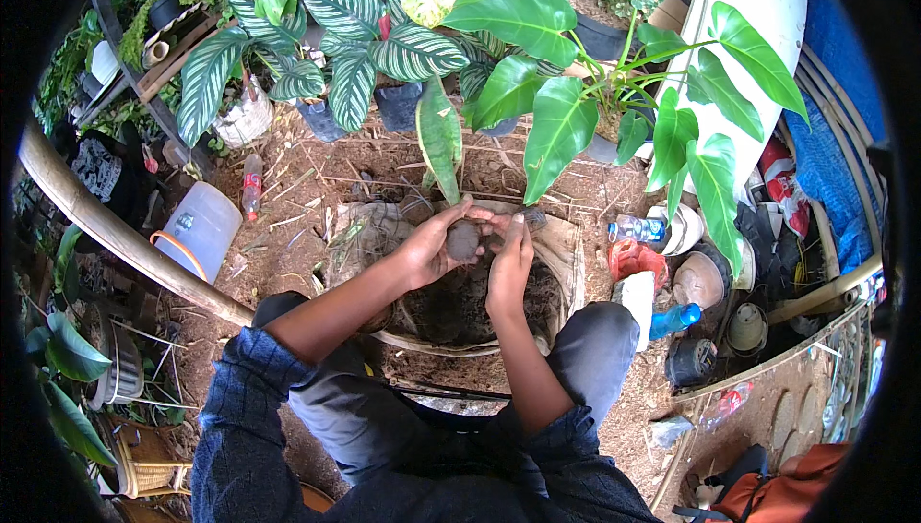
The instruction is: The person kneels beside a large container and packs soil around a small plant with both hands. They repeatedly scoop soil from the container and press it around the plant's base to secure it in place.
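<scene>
My left hand (429, 244) is closed around a dark, rounded soil clump (463, 240), thumb on its far side. A variegated snake plant leaf (439, 138) rises just beyond the hands; whether its base sits in the clump is hidden. Close on the right, my right hand (512, 260) is half curled, thumb upward, its fingers reaching in toward the clump. How firmly those fingers touch it cannot be seen. Below both hands lies an open, pale sack (573, 257) with its edge folded down. Dark soil (460, 311) fills the sack between my knees.
Potted striped calatheas (345, 26) and a broad-leaved philodendron (561, 120) stand beyond the sack. Left are a plastic bottle (252, 185), a translucent bucket (205, 224) and a bamboo pole (129, 217). Pots (701, 278) and a blue bottle (675, 320) sit right; a person's orange garment (784, 487) shows lower right.
</scene>
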`<state>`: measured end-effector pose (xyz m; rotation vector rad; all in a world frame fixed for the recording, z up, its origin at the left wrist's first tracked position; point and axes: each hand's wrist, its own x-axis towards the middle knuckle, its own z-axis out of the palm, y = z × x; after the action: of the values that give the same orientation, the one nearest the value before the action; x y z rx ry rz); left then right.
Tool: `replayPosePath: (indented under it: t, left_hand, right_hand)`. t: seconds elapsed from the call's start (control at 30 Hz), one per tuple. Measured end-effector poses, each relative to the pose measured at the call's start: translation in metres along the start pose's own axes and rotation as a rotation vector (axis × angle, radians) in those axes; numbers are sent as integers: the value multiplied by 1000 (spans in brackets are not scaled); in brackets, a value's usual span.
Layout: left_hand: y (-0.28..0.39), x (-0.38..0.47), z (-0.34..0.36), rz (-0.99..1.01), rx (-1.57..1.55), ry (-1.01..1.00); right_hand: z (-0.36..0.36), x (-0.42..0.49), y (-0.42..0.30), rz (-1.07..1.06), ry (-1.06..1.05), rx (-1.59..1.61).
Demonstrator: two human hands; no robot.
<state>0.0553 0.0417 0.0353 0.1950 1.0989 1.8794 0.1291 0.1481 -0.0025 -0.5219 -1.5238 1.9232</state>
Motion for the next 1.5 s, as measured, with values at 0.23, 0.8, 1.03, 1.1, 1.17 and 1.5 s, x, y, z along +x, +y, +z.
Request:
replayPosePath:
  t: [0.23,0.8,1.03,1.1,1.17,1.5]
  left_hand:
    - [5,0,-3,-80,73,68]
    - [-2,-3,1,25,418,150]
    - [-11,3,8,215,417,55]
    - [-19,-3,13,207,503,63]
    - [-23,-7,17,205,507,54]
    - [0,-18,3,559,1492,68]
  right_hand:
    - [-5,4,-3,105,65,106]
    - [-3,2,-4,157,-6,115]
    - [8,-5,-7,223,-163,152]
    - [10,-7,-9,213,-117,128]
    - [6,-8,-10,251,-89,102]
    - [-11,5,-22,391,-285,498]
